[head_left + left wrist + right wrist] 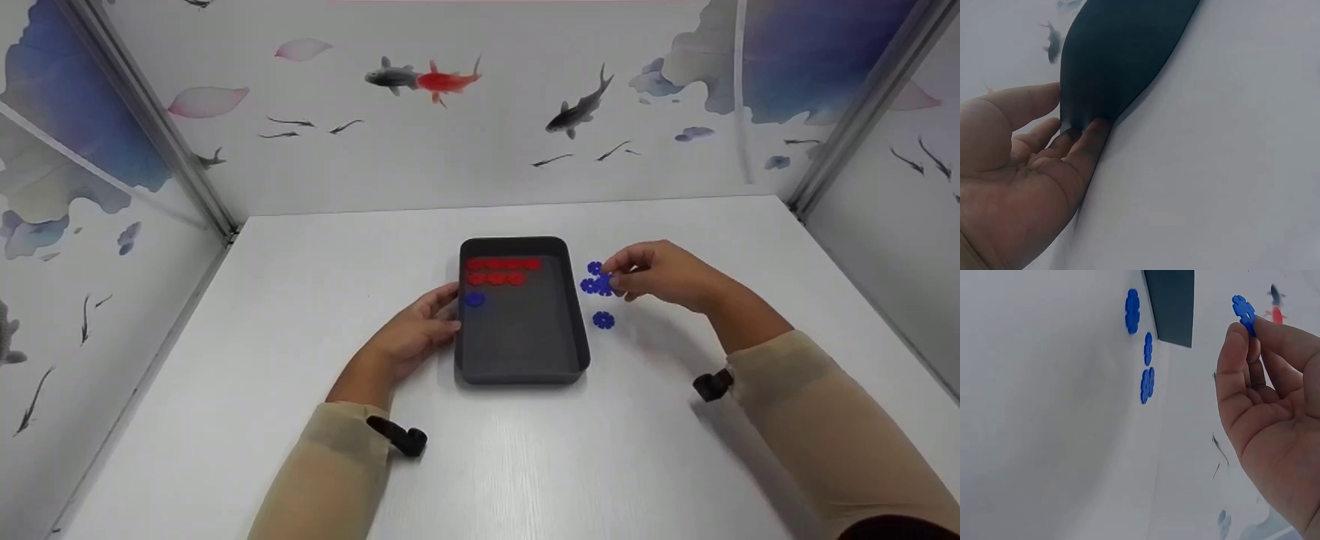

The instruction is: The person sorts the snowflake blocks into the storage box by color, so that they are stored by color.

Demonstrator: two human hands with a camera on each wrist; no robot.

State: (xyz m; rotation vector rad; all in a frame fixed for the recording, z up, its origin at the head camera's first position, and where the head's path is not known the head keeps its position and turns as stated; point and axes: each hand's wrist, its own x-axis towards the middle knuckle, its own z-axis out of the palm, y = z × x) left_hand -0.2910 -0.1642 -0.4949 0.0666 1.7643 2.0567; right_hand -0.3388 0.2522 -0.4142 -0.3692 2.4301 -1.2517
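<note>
A dark grey rectangular tray (525, 345) sits on the white table. My left hand (412, 334) rests fingertips and thumb against the tray's left side; in the left wrist view the fingers (1092, 140) touch the outer wall. Inside the tray, red snowflake discs (495, 278) lie in two rows at the far end, with one blue snowflake disc (475, 299) below them at the left. Right of the tray, my right hand (667, 277) pinches a blue snowflake disc (1244, 310) between thumb and fingertips, held above the table.
Several loose blue discs (1132, 311) lie on the table just right of the tray, one nearer to me than the others. White panels (495, 165) printed with fish and leaves stand around the table (540, 465) at the back and sides.
</note>
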